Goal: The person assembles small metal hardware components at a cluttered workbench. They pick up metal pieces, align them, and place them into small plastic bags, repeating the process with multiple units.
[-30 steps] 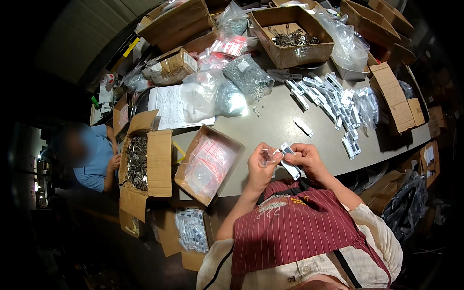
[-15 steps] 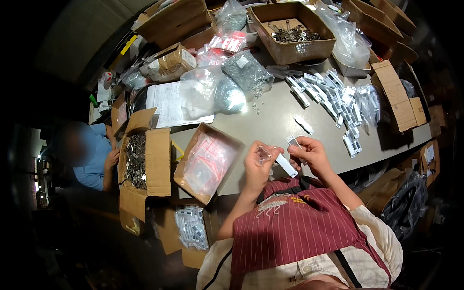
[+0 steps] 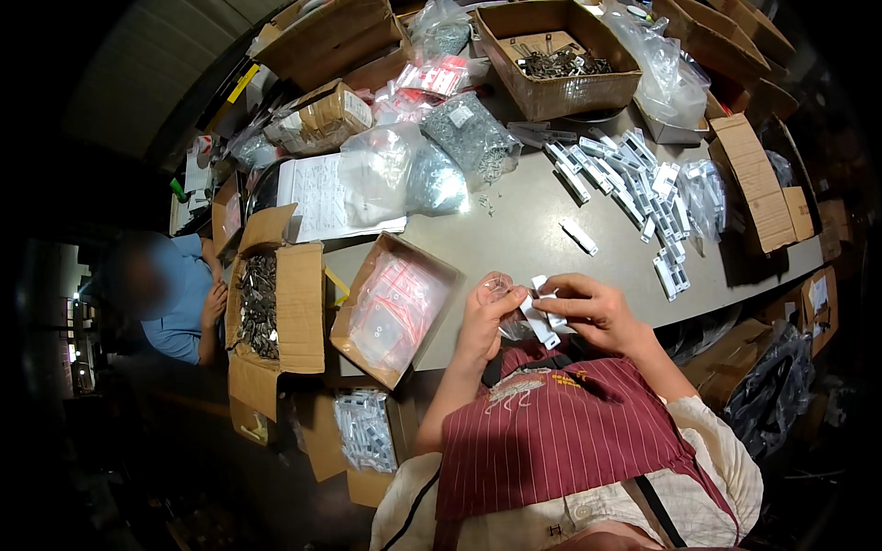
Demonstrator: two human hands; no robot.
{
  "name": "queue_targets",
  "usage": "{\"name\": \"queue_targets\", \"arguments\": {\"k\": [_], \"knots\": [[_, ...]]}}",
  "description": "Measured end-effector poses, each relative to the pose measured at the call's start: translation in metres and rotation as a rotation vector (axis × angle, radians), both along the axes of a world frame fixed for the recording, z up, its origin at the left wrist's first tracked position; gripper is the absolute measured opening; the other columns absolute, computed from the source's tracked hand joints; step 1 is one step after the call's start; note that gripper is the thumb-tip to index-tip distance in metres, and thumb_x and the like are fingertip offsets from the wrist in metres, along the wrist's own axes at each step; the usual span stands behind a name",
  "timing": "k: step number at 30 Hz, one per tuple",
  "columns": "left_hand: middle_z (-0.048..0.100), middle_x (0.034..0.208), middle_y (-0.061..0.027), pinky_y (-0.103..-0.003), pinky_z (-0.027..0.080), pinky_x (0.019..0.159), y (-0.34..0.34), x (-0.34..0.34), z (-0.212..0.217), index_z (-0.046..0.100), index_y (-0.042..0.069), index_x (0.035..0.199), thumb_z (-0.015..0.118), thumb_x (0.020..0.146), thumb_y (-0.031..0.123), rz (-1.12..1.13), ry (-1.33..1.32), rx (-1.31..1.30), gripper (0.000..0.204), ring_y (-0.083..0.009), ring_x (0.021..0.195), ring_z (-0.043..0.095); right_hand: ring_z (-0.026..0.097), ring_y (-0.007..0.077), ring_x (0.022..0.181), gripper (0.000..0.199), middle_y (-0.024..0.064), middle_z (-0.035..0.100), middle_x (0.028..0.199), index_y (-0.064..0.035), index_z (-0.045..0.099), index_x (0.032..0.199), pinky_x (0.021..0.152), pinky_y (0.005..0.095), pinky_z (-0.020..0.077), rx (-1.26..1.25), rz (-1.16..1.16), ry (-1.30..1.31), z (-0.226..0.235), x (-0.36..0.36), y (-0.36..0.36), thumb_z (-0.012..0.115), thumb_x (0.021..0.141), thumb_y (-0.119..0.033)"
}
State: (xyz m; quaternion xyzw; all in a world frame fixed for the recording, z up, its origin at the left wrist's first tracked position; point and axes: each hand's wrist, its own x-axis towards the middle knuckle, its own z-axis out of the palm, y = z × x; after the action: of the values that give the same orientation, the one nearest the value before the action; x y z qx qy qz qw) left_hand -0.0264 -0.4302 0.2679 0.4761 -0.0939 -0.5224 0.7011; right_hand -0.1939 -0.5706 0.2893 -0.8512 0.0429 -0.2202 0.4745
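Observation:
At the table's near edge my left hand (image 3: 487,321) is closed on a long white plastic piece (image 3: 541,324). A crumpled clear plastic bag (image 3: 494,288) is in the same hand. My right hand (image 3: 595,310) pinches a second white piece (image 3: 539,283) and brings it against the first; my fingers cover much of where they touch. Beyond the hands, a single white piece (image 3: 579,236) lies on the table. Farther right is a loose pile of similar white and grey pieces (image 3: 634,179).
Left of my hands, an open box (image 3: 439,312) holds flat clear bags with red edges. Beside it stands a carton (image 3: 301,312) of dark metal parts. A box (image 3: 560,96) of metal parts and bags of small hardware (image 3: 469,138) line the back. A co-worker (image 3: 175,303) sits at far left.
My right hand has moved its white piece onto the one in my left hand and turned over it. Both hands are now closer together and slightly lower.

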Motion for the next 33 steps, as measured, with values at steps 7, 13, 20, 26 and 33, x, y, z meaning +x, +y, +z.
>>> {"name": "queue_targets", "arguments": {"k": [7, 13, 20, 26, 33], "knots": [[0.06, 0.081, 0.0029, -0.022, 0.045, 0.063, 0.005, 0.002, -0.015, 0.057, 0.009, 0.089, 0.074, 0.091, 0.002, -0.021, -0.007, -0.003, 0.018, -0.0053, 0.072, 0.057, 0.069, 0.0323, 0.101, 0.055, 0.0154, 0.067, 0.123, -0.0067, 0.073, 0.118, 0.086, 0.0354, 0.0563, -0.032, 0.073, -0.002, 0.0, -0.008, 0.004, 0.061, 0.07, 0.015], [0.061, 0.082, 0.0019, -0.022, 0.046, 0.062, 0.007, 0.001, -0.014, 0.058, 0.008, 0.088, 0.074, 0.09, 0.002, -0.001, -0.001, -0.012, 0.017, -0.0063, 0.071, 0.058, 0.069, 0.0336, 0.104, 0.054, 0.0165, 0.067, 0.125, -0.0056, 0.072, 0.118, 0.087, 0.037, 0.0566, -0.087, 0.071, -0.012, -0.001, -0.008, 0.006, 0.062, 0.069, 0.014], [0.066, 0.085, -0.0036, -0.026, 0.055, 0.064, 0.006, 0.003, -0.021, 0.059, 0.005, 0.095, 0.074, 0.092, 0.007, -0.003, 0.04, 0.013, 0.016, -0.0108, 0.074, 0.064, 0.07, 0.0332, 0.099, 0.038, 0.0169, 0.068, 0.12, -0.0024, 0.071, 0.115, 0.083, 0.0369, 0.0574, -0.167, -0.037, -0.052, -0.002, -0.003, 0.016, 0.069, 0.078, 0.005], [0.071, 0.092, -0.0114, -0.028, 0.058, 0.066, 0.003, 0.005, -0.035, 0.06, 0.0, 0.104, 0.071, 0.097, 0.017, -0.231, -0.24, 0.148, 0.021, -0.0147, 0.078, 0.068, 0.065, 0.0132, 0.068, 0.017, 0.0069, 0.068, 0.083, 0.0005, 0.072, 0.1, 0.058, 0.0272, 0.0499, 0.416, -0.323, 0.153, -0.008, -0.003, 0.0, 0.075, 0.09, -0.013], [0.072, 0.087, -0.0106, -0.03, 0.054, 0.068, 0.002, -0.007, -0.042, 0.065, 0.002, 0.113, 0.08, 0.091, 0.028, -0.338, -0.455, -0.009, 0.037, -0.0163, 0.075, 0.069, 0.062, 0.0096, 0.061, 0.025, 0.0048, 0.069, 0.078, 0.0008, 0.07, 0.106, 0.056, 0.0272, 0.0487, 0.638, -0.186, 0.458, -0.005, -0.001, -0.012, 0.076, 0.09, -0.017]]}}
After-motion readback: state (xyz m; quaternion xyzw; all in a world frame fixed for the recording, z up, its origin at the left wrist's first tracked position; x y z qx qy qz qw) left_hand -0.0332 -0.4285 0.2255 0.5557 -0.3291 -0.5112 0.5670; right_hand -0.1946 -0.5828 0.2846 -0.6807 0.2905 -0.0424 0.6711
